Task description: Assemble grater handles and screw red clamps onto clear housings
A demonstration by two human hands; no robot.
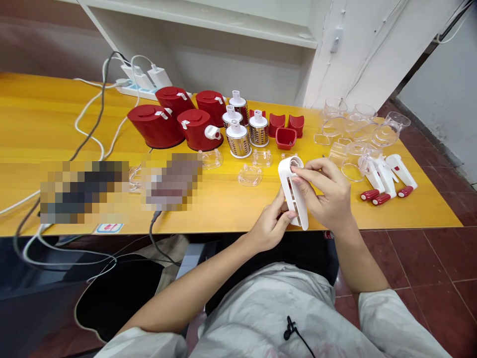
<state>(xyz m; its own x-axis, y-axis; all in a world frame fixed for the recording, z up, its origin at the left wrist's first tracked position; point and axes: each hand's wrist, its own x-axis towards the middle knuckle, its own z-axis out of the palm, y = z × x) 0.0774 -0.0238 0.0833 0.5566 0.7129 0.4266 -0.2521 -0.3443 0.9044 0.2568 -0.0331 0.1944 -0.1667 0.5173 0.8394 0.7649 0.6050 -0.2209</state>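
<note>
I hold a white plastic handle piece (293, 195) upright over the front edge of the yellow table (44, 119). My left hand (270, 226) pinches its lower end from below. My right hand (328, 191) wraps its right side, with fingertips pressed on the looped top end. Both hands are closed on this part.
Red housings (154, 125), steel drum blades (238, 139), small red cups (286, 137) and clear plastic pieces (250, 175) stand at mid-table. Clear hoppers (354, 129) and white cranks with red knobs (385, 180) lie at the right. A power strip (137, 87) and cables run at the left.
</note>
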